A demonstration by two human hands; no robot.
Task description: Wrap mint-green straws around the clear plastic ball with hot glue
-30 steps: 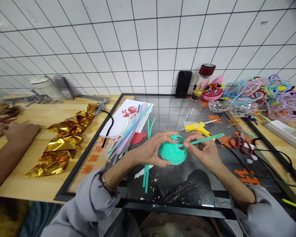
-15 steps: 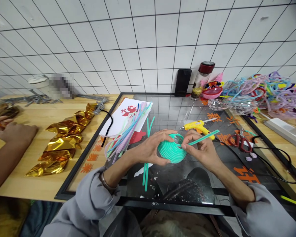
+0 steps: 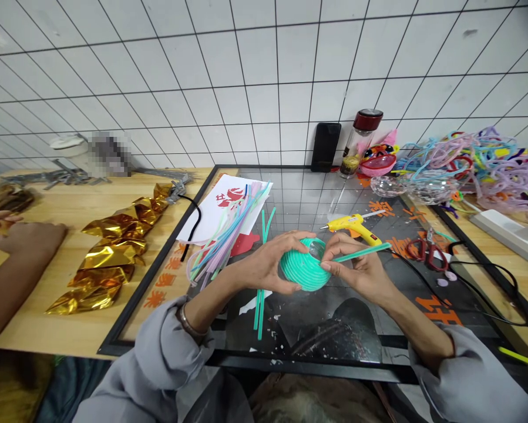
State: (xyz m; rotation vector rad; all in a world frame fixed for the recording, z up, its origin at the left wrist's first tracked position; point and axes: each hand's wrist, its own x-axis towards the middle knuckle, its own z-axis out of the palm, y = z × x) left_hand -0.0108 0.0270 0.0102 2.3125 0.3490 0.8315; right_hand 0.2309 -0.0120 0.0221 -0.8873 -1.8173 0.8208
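Observation:
A round ball wound with teal straw hangs above the dark glass board. My left hand is curled around its left side and holds it. My right hand pinches the loose teal straw end against the top of the ball; the straw sticks out to the right. Two loose teal straws lie on the board below my left hand. A fan of pastel straws rests on white paper to the left.
A yellow glue gun lies just behind my hands, its black cord running right. Red scissors, a phone, a jar and piled pipe cleaners are at the right. Gold foil and another person's hand are at the left.
My right hand has shifted slightly left and down along the ball, pressing the straw closer to it. The other person's hand at the left moved a little.

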